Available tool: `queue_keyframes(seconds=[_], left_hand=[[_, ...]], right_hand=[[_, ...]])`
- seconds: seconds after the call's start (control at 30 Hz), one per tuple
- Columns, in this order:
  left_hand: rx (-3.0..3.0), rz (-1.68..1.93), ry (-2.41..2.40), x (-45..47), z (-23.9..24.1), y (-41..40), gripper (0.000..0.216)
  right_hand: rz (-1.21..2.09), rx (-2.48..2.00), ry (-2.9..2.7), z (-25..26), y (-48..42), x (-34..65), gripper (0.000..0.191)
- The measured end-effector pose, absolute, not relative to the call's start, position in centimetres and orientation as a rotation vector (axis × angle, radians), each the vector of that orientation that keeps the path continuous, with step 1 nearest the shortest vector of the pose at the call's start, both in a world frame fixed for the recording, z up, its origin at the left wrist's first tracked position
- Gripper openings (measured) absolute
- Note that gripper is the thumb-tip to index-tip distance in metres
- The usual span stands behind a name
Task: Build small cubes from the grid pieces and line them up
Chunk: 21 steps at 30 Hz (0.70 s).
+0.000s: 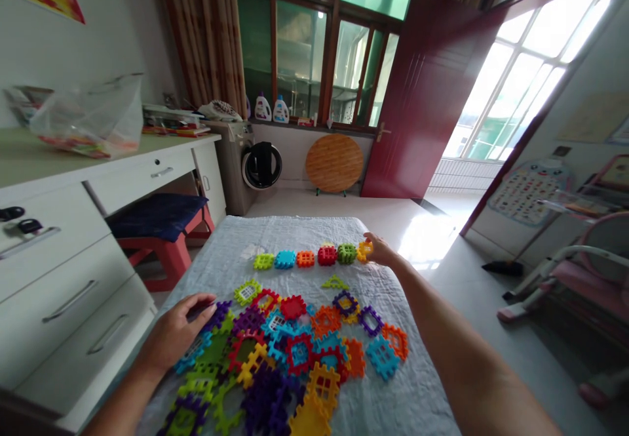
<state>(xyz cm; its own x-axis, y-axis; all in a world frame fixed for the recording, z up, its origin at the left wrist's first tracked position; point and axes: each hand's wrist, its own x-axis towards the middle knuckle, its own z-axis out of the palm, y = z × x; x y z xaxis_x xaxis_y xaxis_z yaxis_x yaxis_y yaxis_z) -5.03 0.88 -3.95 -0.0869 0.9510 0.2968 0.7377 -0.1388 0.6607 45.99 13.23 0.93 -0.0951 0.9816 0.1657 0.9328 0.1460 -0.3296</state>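
Note:
My right hand (381,251) reaches to the far right of the cloth and grips a yellow building block (364,251) at the end of a row. Beside it in that row are a green block (346,253), a red block (327,255), an orange block (305,259), a blue block (285,259) and a lime block (264,261). My left hand (171,332) rests at the left edge of a pile of loose notched plastic pieces, its thumb and index finger apart. Closest to those fingertips is a purple piece (217,317). A lime triangular piece (335,282) lies between row and pile.
A pale blue cloth (289,226) covers the low surface under the pieces. At left stand a white desk (162,151) and a stool with a dark blue top (157,216). A washing machine (236,160), a round wooden board (334,162) and a red door (427,95) are farther back.

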Motion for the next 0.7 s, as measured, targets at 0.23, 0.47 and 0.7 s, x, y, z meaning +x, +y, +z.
queue_keyframes(seconds=[0.23,0.47,0.7], left_hand=[[1.895,1.047,1.833,-4.9,-3.6,1.0,0.038],[1.891,1.005,1.863,-5.0,-3.6,0.9,0.038],[1.911,1.023,1.856,-5.0,-3.5,0.8,0.038]], right_hand=[[0.224,-1.846,-2.183,-0.1,14.5,46.0,0.076],[0.216,-1.86,-2.247,-0.6,14.4,46.3,0.074],[0.185,-1.845,-2.3,-0.5,14.2,46.1,0.077]])
